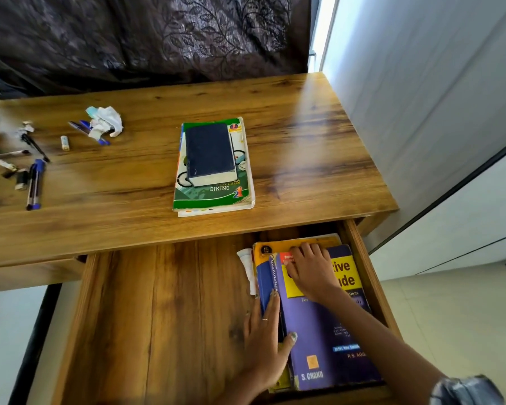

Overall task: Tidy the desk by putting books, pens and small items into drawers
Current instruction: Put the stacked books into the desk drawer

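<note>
**Thick textbook being squared into the drawer's right side**

The open drawer [164, 317] sits at 6 o'clock below the desk [304, 147]. At its right end lies a thick purple-and-yellow textbook [319, 325], on top of a yellow-covered book [275, 248] whose far edge shows at 12 o'clock of it. A bit of white paper [247, 267] pokes out at the stack's 9 o'clock.

The left hand [265, 343] lies flat with fingers together along the textbook's spine, thumb hooked over the cover edge. The right hand [311, 271] is spread, palm down, on the upper cover, fingertips reaching the yellow book. Neither hand pinches anything; both press and steady.

Judging by its thickness, the textbook is heavy and stiff overall, though its soft cover looks glossy and could slide on the book beneath. Spine and far edge seem the surest places to push or lift; the worn corners may curl.

On the desk at 12 o'clock a dark blue diary [209, 153] rests on a green "Biking" book [216, 197]: light, best lifted together from the long sides. At 10 o'clock lie blue pens [35, 185], a crumpled tissue [105, 121] and a small battery [65, 142], not yet stowed.
</note>
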A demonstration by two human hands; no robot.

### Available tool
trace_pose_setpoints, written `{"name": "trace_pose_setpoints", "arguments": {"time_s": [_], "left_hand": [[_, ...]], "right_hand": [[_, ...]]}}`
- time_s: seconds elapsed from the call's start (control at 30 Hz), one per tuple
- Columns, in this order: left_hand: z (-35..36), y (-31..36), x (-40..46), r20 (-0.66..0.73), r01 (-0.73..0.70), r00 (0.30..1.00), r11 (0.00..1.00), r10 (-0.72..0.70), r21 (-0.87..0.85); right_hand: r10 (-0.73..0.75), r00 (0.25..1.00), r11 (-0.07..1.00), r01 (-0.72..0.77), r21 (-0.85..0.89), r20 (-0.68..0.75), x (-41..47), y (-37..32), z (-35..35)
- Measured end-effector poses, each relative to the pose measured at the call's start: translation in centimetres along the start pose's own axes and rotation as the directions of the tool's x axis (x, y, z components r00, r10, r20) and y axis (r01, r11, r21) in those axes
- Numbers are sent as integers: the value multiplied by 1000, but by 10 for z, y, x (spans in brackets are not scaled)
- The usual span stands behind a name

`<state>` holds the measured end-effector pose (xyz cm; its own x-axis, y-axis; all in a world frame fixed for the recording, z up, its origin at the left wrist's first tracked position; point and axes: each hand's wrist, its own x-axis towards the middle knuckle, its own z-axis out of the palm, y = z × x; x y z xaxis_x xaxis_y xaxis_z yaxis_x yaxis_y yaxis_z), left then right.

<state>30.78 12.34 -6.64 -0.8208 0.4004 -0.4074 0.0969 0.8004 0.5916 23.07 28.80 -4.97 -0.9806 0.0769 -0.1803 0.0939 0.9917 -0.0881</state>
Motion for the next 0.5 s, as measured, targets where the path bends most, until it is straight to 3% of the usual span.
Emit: {"name": "trace_pose_setpoints", "arguments": {"time_s": [0.17, 0.3, 0.43, 0.5], "left_hand": [[21, -12, -6, -40, -48, 998, 994, 44, -102], [23, -14, -4, -41, -56, 998, 992, 51, -116], [10, -8, -6, -39, -47, 998, 999, 48, 19], [-1, -5, -5, -162, -77, 983, 993, 92, 92]], "right_hand": [[-8, 994, 1000, 6, -19, -113, -9, -3, 5], [-8, 994, 1000, 6, -21, -113, -9, -1, 5], [-8, 995, 994, 19, 107, -99, -8, -3, 5], [8, 995, 974, 14, 227, -96, -6, -5, 0]]}}
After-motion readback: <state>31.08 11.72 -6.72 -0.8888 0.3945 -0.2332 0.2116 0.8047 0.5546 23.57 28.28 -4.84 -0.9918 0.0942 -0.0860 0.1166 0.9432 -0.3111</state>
